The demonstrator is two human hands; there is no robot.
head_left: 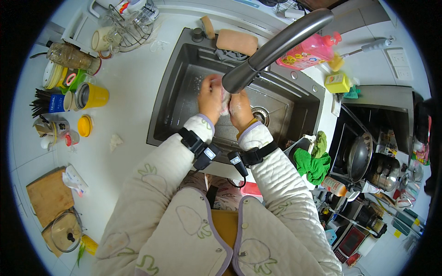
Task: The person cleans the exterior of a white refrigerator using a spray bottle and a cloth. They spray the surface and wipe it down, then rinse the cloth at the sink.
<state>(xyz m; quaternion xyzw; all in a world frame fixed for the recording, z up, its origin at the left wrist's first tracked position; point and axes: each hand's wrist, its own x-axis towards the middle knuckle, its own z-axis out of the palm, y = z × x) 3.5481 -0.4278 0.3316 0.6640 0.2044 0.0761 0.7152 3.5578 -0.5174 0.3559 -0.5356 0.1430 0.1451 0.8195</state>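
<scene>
Both hands are over the dark sink basin (179, 86), below the end of the grey metal faucet (248, 72). Between them is a wet, whitish-pink soft item (226, 103), perhaps a cloth, mostly covered by the fingers. My left hand (210, 98) has its fingers curled around the item's left side. On the other side my right hand (240, 108) grips it, with what looks like suds on the skin. Just right of that hand lies the round drain (260, 115). Water drops speckle the basin's left wall and floor.
Pink soap bottle (307, 51) stands behind the faucet; a yellow bottle (336, 82) is farther right. Green cloths (312, 165) hang at the sink's front right corner, near a wok (359, 157) on the stove. Yellow cup (96, 96) and jars line the left counter (127, 93).
</scene>
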